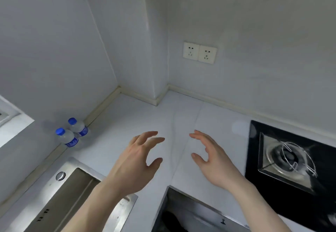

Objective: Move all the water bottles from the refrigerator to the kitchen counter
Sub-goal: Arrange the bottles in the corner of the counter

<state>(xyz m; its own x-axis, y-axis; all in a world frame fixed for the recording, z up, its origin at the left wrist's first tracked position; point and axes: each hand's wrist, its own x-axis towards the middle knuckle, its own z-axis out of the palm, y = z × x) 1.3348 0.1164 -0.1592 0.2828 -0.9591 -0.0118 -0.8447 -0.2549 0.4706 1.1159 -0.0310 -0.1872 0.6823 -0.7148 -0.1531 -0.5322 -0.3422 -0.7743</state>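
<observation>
Two small clear water bottles with blue caps and blue labels stand side by side on the white kitchen counter [141,119] against the left wall: the nearer bottle [66,137] and the farther bottle [78,127]. My left hand [140,157] and my right hand [209,156] hover above the middle of the counter, palms facing each other. Both have fingers spread and loosely bent, and both hold nothing. The bottles are well to the left of my left hand. No refrigerator is in view.
A steel sink [72,199] is set into the counter at the lower left. A black gas hob with a burner [289,159] lies at the right. A double wall socket [199,52] sits above the corner. A window ledge [12,122] juts in at the far left.
</observation>
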